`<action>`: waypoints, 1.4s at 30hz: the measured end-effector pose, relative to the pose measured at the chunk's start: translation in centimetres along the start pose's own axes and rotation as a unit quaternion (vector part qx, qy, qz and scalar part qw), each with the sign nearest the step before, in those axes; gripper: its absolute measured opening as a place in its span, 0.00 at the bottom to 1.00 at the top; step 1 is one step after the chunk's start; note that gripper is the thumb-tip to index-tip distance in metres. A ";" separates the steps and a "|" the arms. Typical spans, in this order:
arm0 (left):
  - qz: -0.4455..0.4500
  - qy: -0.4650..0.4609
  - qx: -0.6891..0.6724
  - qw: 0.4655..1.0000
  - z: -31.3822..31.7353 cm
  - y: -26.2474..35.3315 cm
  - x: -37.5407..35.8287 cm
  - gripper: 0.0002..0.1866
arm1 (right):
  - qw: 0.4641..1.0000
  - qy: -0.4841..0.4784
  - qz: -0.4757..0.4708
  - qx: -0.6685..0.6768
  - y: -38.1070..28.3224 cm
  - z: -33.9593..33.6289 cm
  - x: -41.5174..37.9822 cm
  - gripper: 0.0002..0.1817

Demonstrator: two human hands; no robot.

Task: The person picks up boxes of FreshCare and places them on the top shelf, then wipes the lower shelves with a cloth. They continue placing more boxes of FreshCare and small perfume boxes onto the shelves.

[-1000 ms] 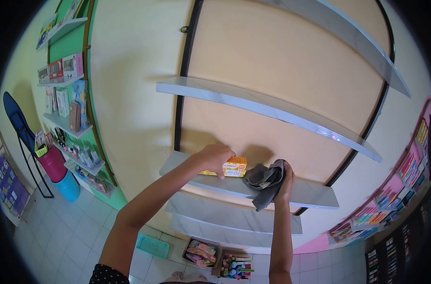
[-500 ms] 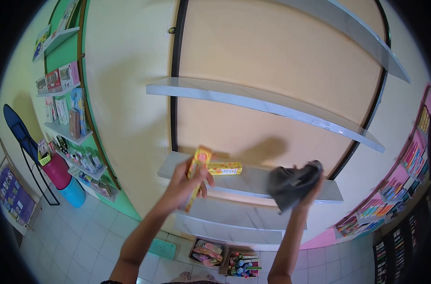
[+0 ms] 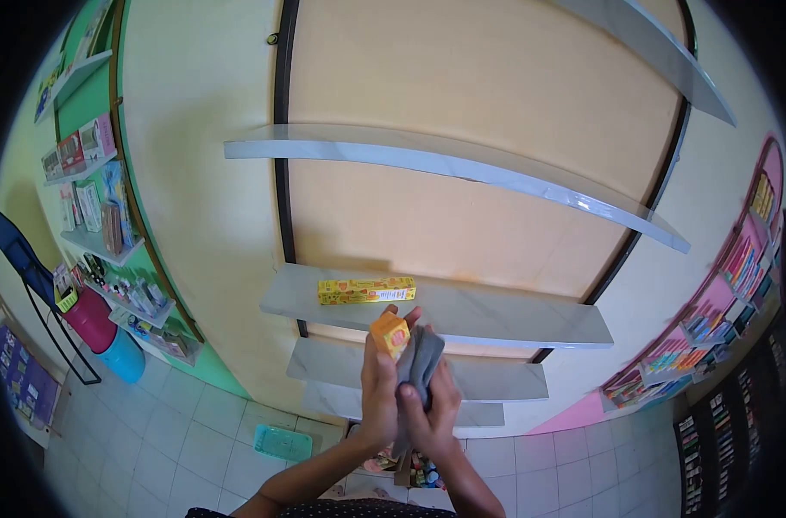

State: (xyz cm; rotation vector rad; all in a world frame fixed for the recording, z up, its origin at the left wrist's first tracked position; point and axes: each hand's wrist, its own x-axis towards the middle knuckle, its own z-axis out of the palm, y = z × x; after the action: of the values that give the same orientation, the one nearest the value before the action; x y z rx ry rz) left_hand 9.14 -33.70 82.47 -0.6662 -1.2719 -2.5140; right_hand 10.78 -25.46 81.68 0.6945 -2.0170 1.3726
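Note:
A small yellow-orange box [image 3: 390, 334] is held upright in my left hand [image 3: 379, 393], its end facing up. Pressed against its right side is a dark grey cloth [image 3: 422, 363], gripped by my right hand [image 3: 433, 413]. Both hands are close together in front of the lower shelves. Just above them, another long yellow box [image 3: 366, 290] lies flat on the marbled shelf [image 3: 505, 321].
Higher up runs another marbled shelf [image 3: 462, 169]. Shelves with boxes and bottles stand at the left, beside a blue bucket [image 3: 123, 356]. A turquoise tray [image 3: 282, 442] and cartons of goods sit on the floor below. Stocked pink shelving [image 3: 712, 302] is at the right.
My right hand has brought the cloth leftward and down against the box in my left hand. My left hand has moved down and right, uncovering the box on the shelf. The view has shifted slightly.

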 end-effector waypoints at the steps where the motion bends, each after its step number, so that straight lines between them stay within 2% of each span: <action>1: 0.002 -0.002 -0.001 1.000 -0.3 0.1 0.0 0.35 | 0.999 -0.001 -0.014 -0.035 0.2 0.2 -0.7 0.21; 2: -0.016 -0.014 -0.012 1.000 -0.6 0.1 0.0 0.36 | 0.999 0.000 -0.018 -0.036 0.5 0.4 -1.2 0.21; 4: -0.039 -0.018 -0.040 0.998 -0.5 0.0 -0.5 0.38 | 0.988 0.024 -0.095 -0.120 0.5 0.7 -2.0 0.19; 9: 0.003 0.017 -0.010 1.000 -0.5 -1.0 -1.3 0.39 | 0.994 -0.038 -0.080 -0.070 -1.0 -0.4 0.9 0.20; 11: 0.030 0.002 0.050 0.998 -0.8 0.1 -0.5 0.41 | 0.998 -0.045 0.021 0.046 -1.2 0.0 0.7 0.19; 12: 0.014 0.028 0.042 0.999 -0.7 0.6 -0.2 0.41 | 0.998 -0.047 0.021 0.048 -1.2 0.2 0.4 0.19; 14: 0.022 0.026 0.023 0.999 -1.4 0.7 0.2 0.40 | 0.994 -0.037 0.078 0.070 -1.3 0.7 -0.2 0.17; 18: 0.044 0.025 0.005 0.999 -2.2 1.5 1.3 0.36 | 0.986 -0.008 0.110 0.128 -0.5 1.6 -1.3 0.15; 20: 0.029 0.011 0.025 0.999 -1.9 2.7 2.4 0.35 | 0.931 -0.024 0.259 0.256 -0.1 1.7 -1.8 0.14; 23: 0.018 -0.013 -0.016 1.000 -1.7 3.0 2.9 0.34 | 0.932 0.033 0.239 0.270 -0.8 2.1 -2.2 0.13; 24: 0.023 0.029 -0.035 0.999 -1.3 2.9 2.9 0.33 | 0.936 0.037 0.232 0.263 -1.2 1.9 -2.0 0.13; 28: 0.014 0.037 -0.008 0.999 -2.2 1.8 2.8 0.35 | 0.937 0.074 0.237 0.244 -0.6 1.9 -1.7 0.12; 30: -0.018 0.050 0.016 0.998 -3.2 2.4 2.6 0.35 | 0.953 -0.033 0.236 0.188 0.4 0.3 -1.4 0.13; 31: -0.020 0.047 0.016 0.999 -4.0 3.1 2.7 0.35 | 0.953 -0.029 0.236 0.187 0.6 -0.8 -1.0 0.13; 33: 0.039 -0.004 0.148 0.988 -6.0 5.0 3.0 0.35 | 0.969 -0.209 0.130 0.032 0.9 -3.6 0.3 0.14; 34: 0.035 -0.007 0.148 0.988 -6.3 6.3 2.6 0.35 | 0.959 -0.240 0.150 0.027 0.2 -4.7 1.1 0.16; 35: -0.069 -0.091 0.303 0.946 -6.4 7.9 2.0 0.35 | 0.959 -0.236 0.153 0.029 0.5 -5.2 1.5 0.16; 36: -0.169 -0.171 0.444 0.863 -6.5 8.8 1.7 0.36 | 0.964 -0.244 0.107 0.001 0.7 -5.5 1.8 0.17; 37: -0.173 -0.172 0.445 0.861 -6.8 9.0 1.6 0.36 | 0.966 -0.252 0.060 -0.027 0.9 -5.9 2.0 0.18; 39: -0.234 -0.342 0.566 0.713 -7.2 9.1 1.4 0.34 | 0.960 -0.271 0.061 -0.022 1.1 -6.6 2.6 0.19; 41: -0.207 -0.346 0.585 0.704 -7.4 8.2 0.5 0.32 | 0.944 -0.323 0.058 -0.025 1.1 -7.0 3.2 0.19; 42: -0.180 -0.335 0.615 0.691 -7.4 7.5 0.0 0.31 | 0.948 -0.314 0.054 -0.020 1.4 -6.9 3.2 0.17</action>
State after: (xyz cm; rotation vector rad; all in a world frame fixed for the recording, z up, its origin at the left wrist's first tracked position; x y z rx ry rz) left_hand 10.09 -44.12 83.86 -0.9662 -3.0161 -0.9011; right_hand 8.83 -18.78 85.07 1.1269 -2.5949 1.2658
